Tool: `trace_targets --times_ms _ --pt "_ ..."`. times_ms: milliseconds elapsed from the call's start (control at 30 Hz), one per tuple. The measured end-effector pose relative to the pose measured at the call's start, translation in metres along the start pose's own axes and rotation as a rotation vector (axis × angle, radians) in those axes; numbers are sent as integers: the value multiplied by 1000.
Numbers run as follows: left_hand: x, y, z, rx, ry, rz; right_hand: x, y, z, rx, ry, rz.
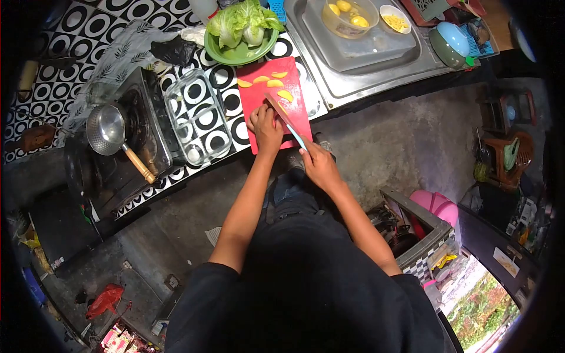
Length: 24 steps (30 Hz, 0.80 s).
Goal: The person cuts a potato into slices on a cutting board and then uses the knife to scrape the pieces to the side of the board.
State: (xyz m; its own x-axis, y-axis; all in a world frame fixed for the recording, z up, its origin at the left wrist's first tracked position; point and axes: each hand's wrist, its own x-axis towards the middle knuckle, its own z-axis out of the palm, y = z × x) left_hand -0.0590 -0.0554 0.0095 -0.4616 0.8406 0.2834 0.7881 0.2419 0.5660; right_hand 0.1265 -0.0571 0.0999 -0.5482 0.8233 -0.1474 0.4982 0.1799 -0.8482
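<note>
A red cutting board [250, 97] lies at the counter's edge, with several yellow potato slices [285, 95] spread over its upper half. My right hand [321, 163] is closed round the light-blue handle of a knife [285, 119], whose blade points up and left across the board. Beside the blade, my left hand [266, 126] rests on the board with its fingers curled down. What those fingers press on is hidden beneath them. A thin yellow sliver shows right at the blade, close to the left fingertips.
Left of the board stands a rectangular glass dish [199, 117], then a stove [154, 126] with a wooden-handled strainer ladle [107, 130]. Behind is a green bowl [235, 56] of leafy greens. On the right, a sink [347, 82] bears a tub [338, 26] of peeled potatoes and a small bowl [404, 30].
</note>
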Motion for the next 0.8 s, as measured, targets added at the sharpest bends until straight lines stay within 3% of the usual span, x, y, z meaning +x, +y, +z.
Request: trace_targets --times_ms 800 --pt "-1 0 4 -21 10 -47 1 5 -5 -209 0 -68"
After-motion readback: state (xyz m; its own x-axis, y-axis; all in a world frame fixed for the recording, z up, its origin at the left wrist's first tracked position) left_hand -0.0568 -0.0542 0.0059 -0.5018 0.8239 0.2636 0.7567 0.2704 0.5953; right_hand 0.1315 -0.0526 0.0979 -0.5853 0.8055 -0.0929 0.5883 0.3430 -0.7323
